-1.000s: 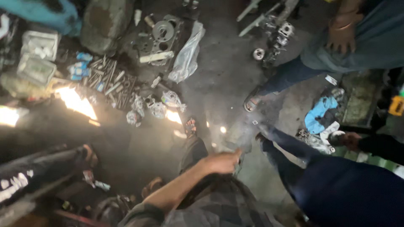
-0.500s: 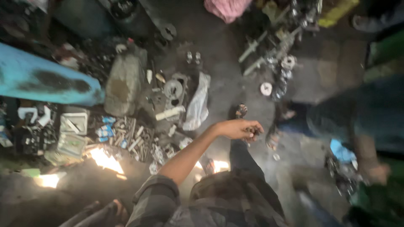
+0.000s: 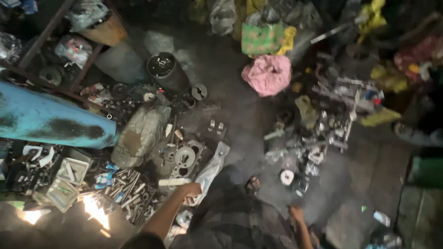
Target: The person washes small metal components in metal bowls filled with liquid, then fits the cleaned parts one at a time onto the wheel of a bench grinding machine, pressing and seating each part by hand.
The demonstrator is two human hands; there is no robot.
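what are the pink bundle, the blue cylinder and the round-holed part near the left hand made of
Pink bundle: probably cloth or thin plastic, soft crumpled folds. Blue cylinder: likely painted metal, with dark worn patches. Round-holed part: apparently cast metal, dull grey. Left hand is at a clear plastic bag, glossy and wrinkled.

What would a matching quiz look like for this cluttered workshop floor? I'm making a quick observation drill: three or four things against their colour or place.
Things:
1. Bundle
2. Cylinder
3. Left hand
4. Bucket

Descriptions:
a. Blue, lying at far left
b. At a clear plastic bag
c. Pink, top centre
d. Dark, round, upright

Pairs: 1-c, 2-a, 3-b, 4-d
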